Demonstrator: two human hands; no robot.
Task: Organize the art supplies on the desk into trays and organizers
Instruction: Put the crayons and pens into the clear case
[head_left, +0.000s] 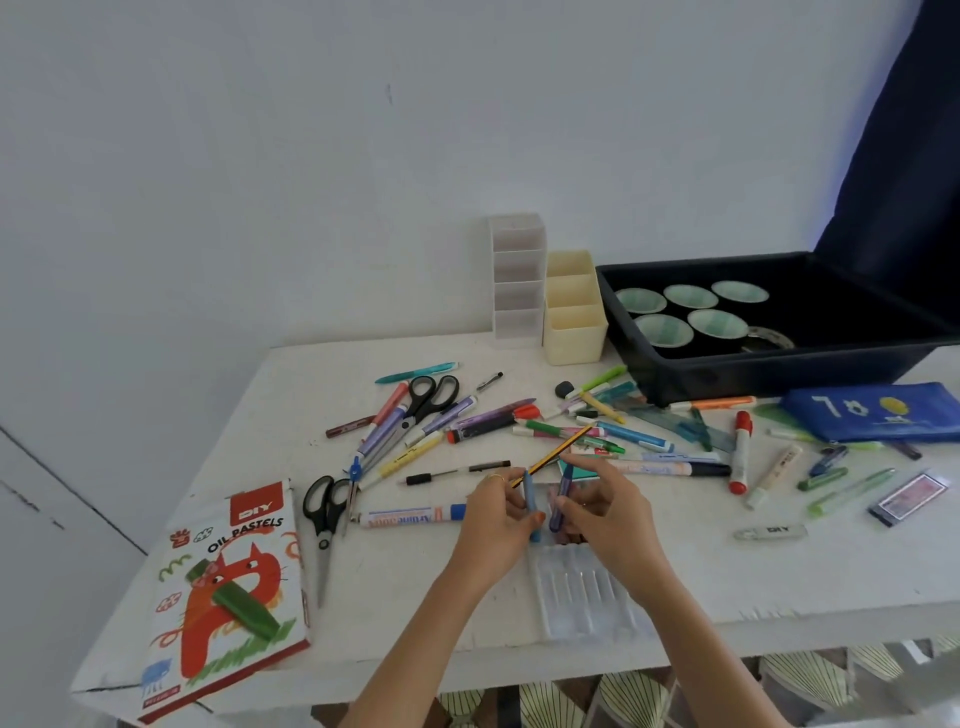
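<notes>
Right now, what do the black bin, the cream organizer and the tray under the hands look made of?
Black bin: likely moulded plastic, with a dull sheen along its rim. Cream organizer: opaque matte plastic, by its thin, even walls. Ribbed tray: clear thin plastic, since the desk shows through; both hands hold crayons above it.

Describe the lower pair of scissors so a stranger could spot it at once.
Start at the oil pastels box on the desk's front left corner. Just right of it lie black-handled scissors, blades pointing toward the desk's near edge. The other scissors sit farther back in the pen pile, blades pointing down-left.
</notes>
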